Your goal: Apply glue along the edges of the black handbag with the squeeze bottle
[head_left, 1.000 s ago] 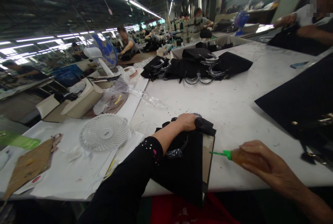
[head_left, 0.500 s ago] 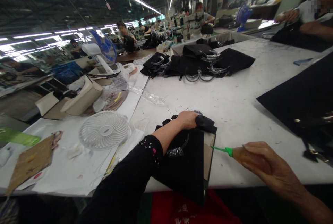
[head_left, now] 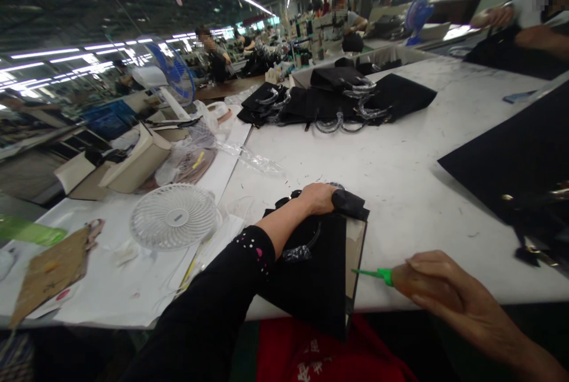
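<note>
A black handbag [head_left: 317,275] lies in front of me with its near end over the table edge. My left hand [head_left: 319,198] is closed at its far end, by a folded-back black flap [head_left: 350,203]; its fingertips are partly hidden. Along the bag's right side a beige strip [head_left: 354,252] lies exposed. In my right hand [head_left: 451,287] is a squeeze bottle [head_left: 420,287] of amber liquid, probably glue, with a green nozzle [head_left: 376,274]. The nozzle tip is at the beige strip; whether it touches I cannot tell. A plastic-wrapped handle [head_left: 297,252] rests on the bag.
A white fan [head_left: 175,216] and brown cardboard [head_left: 53,269] lie on the left. More black bags [head_left: 338,98] with wrapped handles are piled at the back. Another black bag [head_left: 515,169] stands at the right. Beyond it a co-worker's hands [head_left: 493,18] hold black material.
My right hand has moved the bottle nearer to me and slightly left, so the nozzle tip is lower along the beige strip. The left hand stays at the flap.
</note>
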The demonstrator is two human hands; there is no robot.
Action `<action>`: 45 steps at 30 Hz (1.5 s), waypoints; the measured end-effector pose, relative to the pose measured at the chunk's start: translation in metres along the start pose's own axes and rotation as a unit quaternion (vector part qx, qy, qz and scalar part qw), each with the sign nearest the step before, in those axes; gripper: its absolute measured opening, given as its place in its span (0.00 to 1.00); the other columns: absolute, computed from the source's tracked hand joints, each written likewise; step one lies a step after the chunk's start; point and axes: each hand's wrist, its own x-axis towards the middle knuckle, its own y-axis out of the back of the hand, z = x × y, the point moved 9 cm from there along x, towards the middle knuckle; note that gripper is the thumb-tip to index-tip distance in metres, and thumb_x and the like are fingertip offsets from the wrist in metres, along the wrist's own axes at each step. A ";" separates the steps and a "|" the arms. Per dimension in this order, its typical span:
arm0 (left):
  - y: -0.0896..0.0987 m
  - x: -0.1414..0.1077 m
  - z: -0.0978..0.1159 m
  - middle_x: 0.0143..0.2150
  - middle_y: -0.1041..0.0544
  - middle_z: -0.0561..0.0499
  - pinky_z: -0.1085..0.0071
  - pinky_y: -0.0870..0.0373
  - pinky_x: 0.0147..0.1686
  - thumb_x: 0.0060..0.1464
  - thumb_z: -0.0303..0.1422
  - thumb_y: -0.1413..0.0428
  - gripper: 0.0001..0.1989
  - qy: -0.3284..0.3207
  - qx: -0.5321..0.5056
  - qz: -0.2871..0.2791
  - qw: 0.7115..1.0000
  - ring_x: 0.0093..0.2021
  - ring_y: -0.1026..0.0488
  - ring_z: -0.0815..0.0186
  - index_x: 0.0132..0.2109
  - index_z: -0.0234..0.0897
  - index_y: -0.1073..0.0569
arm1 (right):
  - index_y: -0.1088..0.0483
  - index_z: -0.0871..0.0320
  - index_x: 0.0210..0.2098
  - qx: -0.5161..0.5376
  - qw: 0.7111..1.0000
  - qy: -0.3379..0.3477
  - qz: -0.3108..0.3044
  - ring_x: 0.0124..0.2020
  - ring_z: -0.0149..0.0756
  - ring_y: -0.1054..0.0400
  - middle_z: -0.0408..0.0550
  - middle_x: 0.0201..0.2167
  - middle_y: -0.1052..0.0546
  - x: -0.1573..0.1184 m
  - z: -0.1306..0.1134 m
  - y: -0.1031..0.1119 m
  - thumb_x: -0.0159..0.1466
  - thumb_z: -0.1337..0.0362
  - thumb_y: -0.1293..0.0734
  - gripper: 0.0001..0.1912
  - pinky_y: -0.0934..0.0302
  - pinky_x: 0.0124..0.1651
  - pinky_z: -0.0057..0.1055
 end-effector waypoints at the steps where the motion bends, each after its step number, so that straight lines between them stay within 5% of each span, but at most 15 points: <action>1: 0.000 0.000 0.000 0.44 0.20 0.47 0.67 0.27 0.43 0.56 0.38 0.48 0.14 -0.001 0.000 0.001 1.000 0.45 0.24 0.56 0.46 0.43 0.23 | 0.34 0.47 0.50 -0.011 0.999 0.000 0.030 0.46 0.41 0.29 0.48 0.47 0.29 -0.001 0.000 0.005 0.63 0.62 0.31 0.16 0.29 0.49 0.32; 3: 0.000 -0.001 0.000 0.44 0.20 0.47 0.67 0.27 0.43 0.55 0.38 0.48 0.14 -0.002 0.001 0.003 1.000 0.45 0.23 0.56 0.46 0.43 0.23 | 0.34 0.47 0.50 -0.015 0.999 0.000 0.049 0.46 0.40 0.29 0.47 0.47 0.30 -0.003 0.000 0.007 0.63 0.62 0.32 0.16 0.29 0.49 0.31; 7: 0.000 -0.002 0.000 0.44 0.20 0.48 0.67 0.27 0.43 0.55 0.37 0.48 0.14 -0.001 0.003 0.006 1.000 0.45 0.23 0.56 0.46 0.44 0.23 | 0.34 0.46 0.50 0.018 0.999 0.006 -0.034 0.46 0.39 0.28 0.47 0.46 0.28 -0.006 -0.005 -0.010 0.64 0.62 0.32 0.15 0.29 0.47 0.29; 12: 0.000 -0.002 0.001 0.43 0.21 0.47 0.65 0.27 0.44 0.56 0.40 0.49 0.15 -0.007 0.003 0.012 1.000 0.45 0.24 0.55 0.46 0.44 0.23 | 0.34 0.47 0.51 -0.029 0.997 0.005 0.072 0.48 0.40 0.30 0.48 0.48 0.30 -0.010 -0.002 0.006 0.63 0.62 0.31 0.16 0.30 0.50 0.31; 17: -0.002 -0.001 -0.001 0.45 0.21 0.47 0.65 0.27 0.44 0.56 0.38 0.49 0.15 -0.005 0.007 0.014 1.000 0.45 0.24 0.55 0.46 0.43 0.23 | 0.34 0.46 0.51 0.014 1.000 -0.007 -0.023 0.48 0.41 0.29 0.47 0.48 0.29 -0.014 0.000 -0.011 0.63 0.63 0.31 0.17 0.29 0.47 0.30; 21: -0.001 -0.001 -0.001 0.44 0.21 0.47 0.65 0.27 0.44 0.57 0.40 0.49 0.15 -0.003 0.004 0.018 1.000 0.44 0.23 0.55 0.46 0.44 0.23 | 0.34 0.46 0.50 0.007 1.000 -0.001 0.021 0.48 0.41 0.29 0.48 0.48 0.29 -0.014 -0.006 -0.004 0.63 0.63 0.31 0.17 0.29 0.49 0.31; 26: 0.000 -0.003 0.000 0.44 0.21 0.46 0.67 0.27 0.43 0.56 0.39 0.49 0.15 -0.001 -0.001 0.023 1.000 0.45 0.24 0.56 0.46 0.43 0.23 | 0.34 0.48 0.50 0.012 0.999 -0.013 -0.028 0.48 0.39 0.29 0.47 0.48 0.29 -0.017 -0.003 -0.014 0.63 0.62 0.30 0.17 0.30 0.49 0.26; 29: 0.001 -0.002 0.000 0.44 0.21 0.46 0.66 0.27 0.44 0.56 0.38 0.49 0.15 -0.004 -0.002 0.023 1.000 0.45 0.24 0.56 0.47 0.42 0.23 | 0.35 0.48 0.51 -0.005 1.000 -0.008 0.013 0.48 0.38 0.30 0.48 0.48 0.30 -0.021 -0.004 -0.007 0.63 0.62 0.30 0.18 0.31 0.51 0.27; 34: 0.002 -0.003 0.001 0.43 0.20 0.47 0.66 0.27 0.44 0.56 0.38 0.49 0.15 -0.009 -0.002 0.025 1.000 0.44 0.23 0.56 0.46 0.43 0.23 | 0.37 0.47 0.52 0.026 0.997 0.015 -0.074 0.48 0.40 0.29 0.49 0.48 0.29 -0.024 -0.017 -0.022 0.64 0.66 0.32 0.19 0.29 0.48 0.30; 38: 0.004 -0.004 0.002 0.43 0.20 0.46 0.64 0.27 0.43 0.57 0.39 0.50 0.15 -0.007 0.000 0.034 0.999 0.44 0.23 0.54 0.46 0.42 0.23 | 0.35 0.48 0.52 -0.013 1.000 0.018 -0.003 0.47 0.39 0.29 0.48 0.48 0.29 -0.025 -0.019 -0.012 0.64 0.64 0.32 0.18 0.29 0.48 0.28; 42: 0.003 -0.004 0.001 0.43 0.20 0.46 0.65 0.27 0.42 0.57 0.39 0.49 0.15 -0.003 -0.001 0.037 0.999 0.44 0.23 0.55 0.46 0.42 0.22 | 0.36 0.48 0.53 -0.005 0.998 0.013 -0.055 0.49 0.41 0.29 0.49 0.50 0.29 -0.032 -0.017 -0.025 0.64 0.64 0.32 0.18 0.29 0.49 0.30; 45: 0.003 -0.003 0.000 0.43 0.20 0.47 0.65 0.27 0.43 0.57 0.40 0.49 0.15 -0.003 -0.002 0.042 0.999 0.44 0.24 0.55 0.47 0.43 0.22 | 0.36 0.48 0.53 -0.036 0.999 0.023 0.019 0.49 0.41 0.30 0.49 0.50 0.30 -0.030 -0.014 -0.013 0.64 0.64 0.32 0.19 0.30 0.50 0.32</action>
